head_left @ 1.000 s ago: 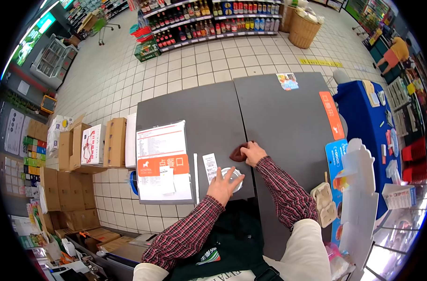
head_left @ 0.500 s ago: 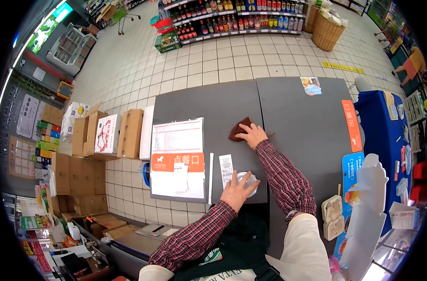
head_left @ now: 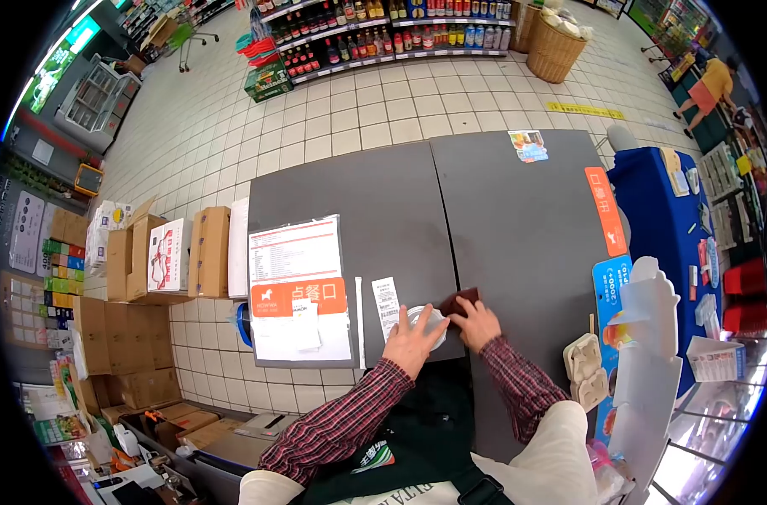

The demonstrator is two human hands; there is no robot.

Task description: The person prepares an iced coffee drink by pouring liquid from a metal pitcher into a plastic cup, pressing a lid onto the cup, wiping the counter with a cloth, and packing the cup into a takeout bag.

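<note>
On a gray counter, right of a receipt, the left hand splays over a round whitish container while the right hand clutches crumpled dark-brown cloth.

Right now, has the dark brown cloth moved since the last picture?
Yes: the dark brown cloth has moved nearer and rightward, onto the straight black seam in the grey tabletop.

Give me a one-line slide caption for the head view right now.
At a dark counter, left hand on a round whitish item, right hand on a brown cloth beside it.
</note>
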